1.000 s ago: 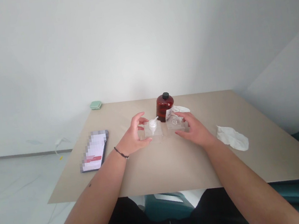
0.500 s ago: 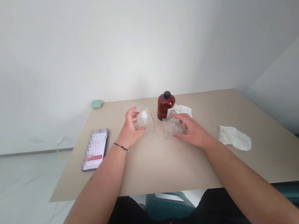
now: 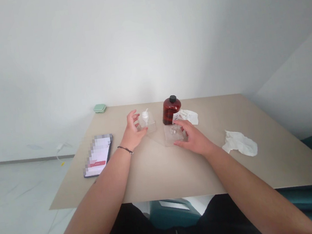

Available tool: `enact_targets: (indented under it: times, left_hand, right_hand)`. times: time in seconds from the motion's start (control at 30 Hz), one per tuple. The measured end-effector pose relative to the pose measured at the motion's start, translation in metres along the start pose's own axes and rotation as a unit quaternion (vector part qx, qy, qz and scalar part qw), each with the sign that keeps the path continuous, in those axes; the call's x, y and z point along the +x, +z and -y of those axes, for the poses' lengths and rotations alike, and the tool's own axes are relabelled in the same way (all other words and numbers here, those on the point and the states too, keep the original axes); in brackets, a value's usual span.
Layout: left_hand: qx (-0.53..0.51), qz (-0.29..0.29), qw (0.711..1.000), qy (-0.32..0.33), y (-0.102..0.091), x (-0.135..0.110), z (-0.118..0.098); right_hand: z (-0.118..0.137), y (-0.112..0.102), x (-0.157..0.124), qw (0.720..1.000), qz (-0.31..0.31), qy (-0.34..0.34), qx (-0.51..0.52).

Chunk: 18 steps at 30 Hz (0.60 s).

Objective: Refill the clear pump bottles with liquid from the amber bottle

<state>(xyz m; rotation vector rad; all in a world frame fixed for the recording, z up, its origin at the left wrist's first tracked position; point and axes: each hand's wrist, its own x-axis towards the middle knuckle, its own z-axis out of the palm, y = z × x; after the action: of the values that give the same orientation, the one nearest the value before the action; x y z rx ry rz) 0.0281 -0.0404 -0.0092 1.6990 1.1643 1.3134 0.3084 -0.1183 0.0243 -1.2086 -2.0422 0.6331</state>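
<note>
My left hand (image 3: pixel 132 129) curves its fingers and thumb around the left side of a clear, square pump bottle (image 3: pixel 150 127) with a white pump top. To its right, my right hand (image 3: pixel 191 136) grips a second clear, square container (image 3: pixel 170 139) from the right side, thumb in front and fingers behind. A round, clear neck shows on top of this one, with no pump on it. Directly behind it stands a dark red-brown bottle (image 3: pixel 169 113) with a black cap. Both clear containers are hard to make out against the table.
A phone (image 3: pixel 99 153) lies to the left of my left forearm. One crumpled tissue (image 3: pixel 192 117) is beside the brown bottle, another tissue (image 3: pixel 240 144) near my right forearm. A small green case (image 3: pixel 100 108) sits at the table's (image 3: pixel 166 177) far left corner.
My left hand and the pump bottle have shifted slightly left and away from me. My right hand has slid left with the other clear container. The view has also shifted a little.
</note>
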Motion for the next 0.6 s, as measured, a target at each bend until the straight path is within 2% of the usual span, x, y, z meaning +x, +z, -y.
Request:
enact_targets:
  times: [0.1,0.2,0.27,0.33,0.4,0.53,0.6]
  left_hand:
    - [0.003,-0.003,1.000,0.002,0.000,0.001,0.003]
    - [0.002,-0.002,1.000,0.002,0.001,0.001,0.005]
    - [0.001,0.003,1.000,0.002,0.001,0.001,0.006]
    - [0.000,0.009,1.000,0.002,0.002,0.001,0.007]
    - [-0.003,0.015,1.000,0.004,0.001,0.000,0.007]
    - [-0.006,0.037,0.999,-0.001,0.001,-0.003,0.006]
    - [-0.003,0.048,0.999,-0.005,0.001,-0.004,0.005]
  right_hand:
    - [-0.003,0.002,-0.001,1.000,-0.014,-0.014,0.017]
    - [-0.002,-0.005,0.008,0.994,-0.109,0.000,0.010]
    - [0.004,-0.016,0.023,0.982,-0.182,0.043,-0.030]
    - [0.016,-0.031,0.046,0.970,-0.214,0.082,-0.086]
    - [0.031,-0.045,0.072,0.962,-0.195,0.117,-0.148]
    - [0.055,-0.057,0.114,0.948,-0.047,0.180,-0.260]
    - [0.061,-0.055,0.125,0.931,-0.003,0.193,-0.309]
